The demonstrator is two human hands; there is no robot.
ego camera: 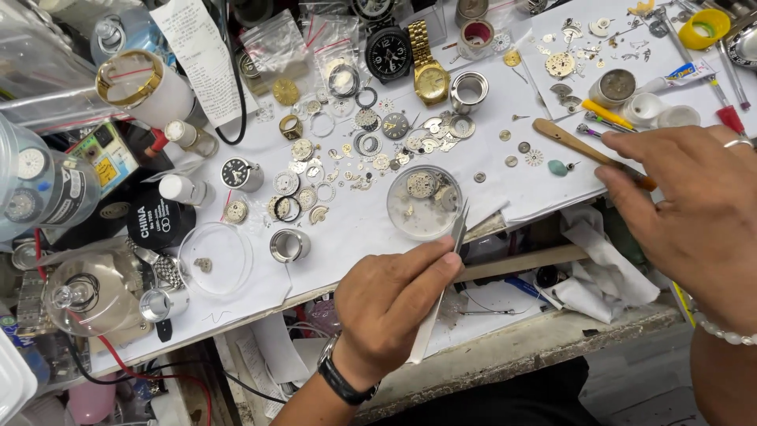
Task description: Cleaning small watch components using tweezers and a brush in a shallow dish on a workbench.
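A gold wristwatch (431,72) and a black-faced watch (388,53) lie well beyond the hands; a yellow tape roll (704,28) sits past the right hand.

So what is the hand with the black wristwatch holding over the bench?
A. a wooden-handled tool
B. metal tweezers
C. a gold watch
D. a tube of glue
B: the left hand, the one wearing the black wristwatch, pinches slim metal tweezers whose tips point toward the round glass dish of watch parts; the wooden-handled tool sits by the right hand instead.
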